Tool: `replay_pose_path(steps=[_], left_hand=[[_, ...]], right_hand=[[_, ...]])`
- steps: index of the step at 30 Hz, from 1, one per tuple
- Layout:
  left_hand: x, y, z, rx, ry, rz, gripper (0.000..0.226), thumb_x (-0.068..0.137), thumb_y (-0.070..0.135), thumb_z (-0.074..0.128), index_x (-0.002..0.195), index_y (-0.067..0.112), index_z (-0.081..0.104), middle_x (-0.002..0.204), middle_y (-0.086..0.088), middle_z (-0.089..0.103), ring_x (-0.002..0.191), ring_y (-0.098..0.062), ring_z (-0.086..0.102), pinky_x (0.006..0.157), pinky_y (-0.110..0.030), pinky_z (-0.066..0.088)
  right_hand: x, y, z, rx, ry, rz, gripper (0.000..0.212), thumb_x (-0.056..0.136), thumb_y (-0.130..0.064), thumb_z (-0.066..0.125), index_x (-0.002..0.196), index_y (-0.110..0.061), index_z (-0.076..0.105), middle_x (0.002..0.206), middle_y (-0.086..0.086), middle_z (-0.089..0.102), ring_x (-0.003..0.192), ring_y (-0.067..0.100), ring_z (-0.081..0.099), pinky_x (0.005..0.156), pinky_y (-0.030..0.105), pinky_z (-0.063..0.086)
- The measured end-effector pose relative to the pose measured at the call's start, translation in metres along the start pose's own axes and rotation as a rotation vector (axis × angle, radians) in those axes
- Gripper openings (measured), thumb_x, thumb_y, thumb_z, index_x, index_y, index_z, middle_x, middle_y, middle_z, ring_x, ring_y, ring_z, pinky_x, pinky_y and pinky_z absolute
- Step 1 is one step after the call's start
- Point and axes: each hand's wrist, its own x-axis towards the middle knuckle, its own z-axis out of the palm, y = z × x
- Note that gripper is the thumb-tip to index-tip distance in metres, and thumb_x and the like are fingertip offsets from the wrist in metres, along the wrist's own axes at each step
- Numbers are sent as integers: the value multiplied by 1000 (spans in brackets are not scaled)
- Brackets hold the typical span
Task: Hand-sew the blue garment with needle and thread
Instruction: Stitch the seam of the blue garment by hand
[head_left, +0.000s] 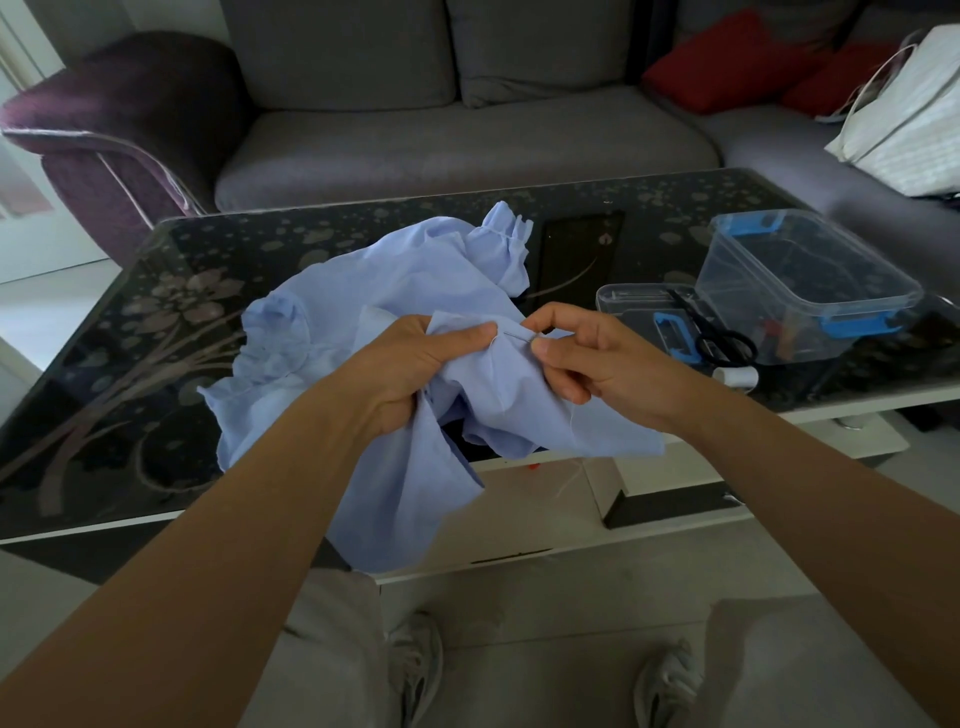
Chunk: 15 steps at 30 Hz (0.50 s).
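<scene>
The light blue garment (363, 312) lies bunched on the black glass table (130, 374) and hangs over its front edge toward my lap. My left hand (415, 369) grips a fold of the cloth, thumb pressed on top near the seam. My right hand (587, 358) pinches the thin needle (517, 335) between thumb and forefinger, its tip stuck into the fabric just right of my left thumb. A pale thread (571, 421) trails down from the cloth below my right hand.
At the right of the table stand a clear plastic box with blue clasps (810, 280), its lid (644, 306), black scissors (722, 340) and a white thread spool (737, 375). A grey sofa (467, 130) is behind; my knees and shoes are below.
</scene>
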Motion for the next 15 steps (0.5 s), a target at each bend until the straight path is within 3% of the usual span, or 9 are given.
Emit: replay_pose_path(steps=[8, 10, 13, 15], left_hand=[[1, -2, 3, -2, -36, 38, 19, 92, 24, 63, 105, 10, 67, 97, -5, 73, 85, -14, 70, 70, -23, 57], [1, -4, 2, 5, -45, 43, 18, 93, 23, 62, 103, 9, 68, 96, -6, 73, 83, -13, 70, 70, -22, 57], [1, -6, 5, 31, -45, 28, 29, 93, 24, 63, 114, 4, 66, 109, -12, 71, 99, -21, 68, 83, -29, 56], [1, -3, 4, 28, -39, 50, 22, 92, 24, 63, 108, 8, 68, 99, -6, 74, 91, -16, 70, 76, -25, 58]], right_hand=[[7, -2, 8, 32, 106, 3, 14, 101, -20, 48, 96, -12, 57, 51, -2, 50, 47, 5, 42, 52, 17, 38], [7, -3, 7, 32, 116, -2, 13, 100, -20, 49, 95, -11, 57, 50, -3, 51, 46, 5, 43, 52, 16, 39], [8, -3, 10, 17, 104, 8, 12, 100, -21, 50, 97, -10, 56, 50, -2, 52, 47, 7, 43, 51, 16, 39], [9, -4, 8, 28, 112, 30, 11, 101, -18, 48, 103, -10, 54, 53, -1, 54, 49, 8, 45, 51, 18, 39]])
